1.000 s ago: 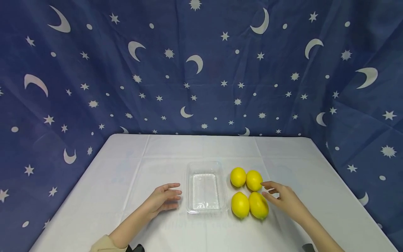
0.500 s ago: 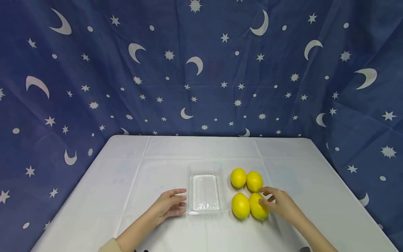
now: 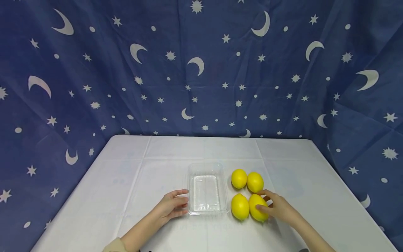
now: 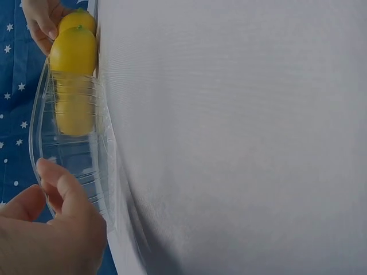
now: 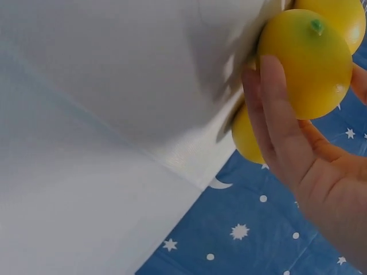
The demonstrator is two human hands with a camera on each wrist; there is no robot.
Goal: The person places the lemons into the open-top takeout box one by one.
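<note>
A clear plastic container (image 3: 205,194) lies open on the white table. At its left wall is my left hand (image 3: 172,207), fingertips right at the rim and fingers loosely extended; the left wrist view shows the fingertips and thumb beside the clear edge. Four-sided in a loose cluster, several yellow lemons sit right of the container. My right hand (image 3: 279,210) grips the front right lemon (image 3: 257,216), thumb on the near side and fingers round the far side. In the right wrist view this lemon (image 5: 307,63) shows a green tip, and the fingers lie along it.
Another lemon (image 3: 240,207) sits directly left of the gripped one, close beside it. Behind them a back left lemon (image 3: 239,179) and a back right lemon (image 3: 255,182) stand close together. A blue curtain (image 3: 201,70) with moons and stars hangs beyond the table (image 3: 170,150).
My left hand has moved right, up to the container's left side. The right hand has come down and left, its thumb and fingers closing round the front right lemon.
</note>
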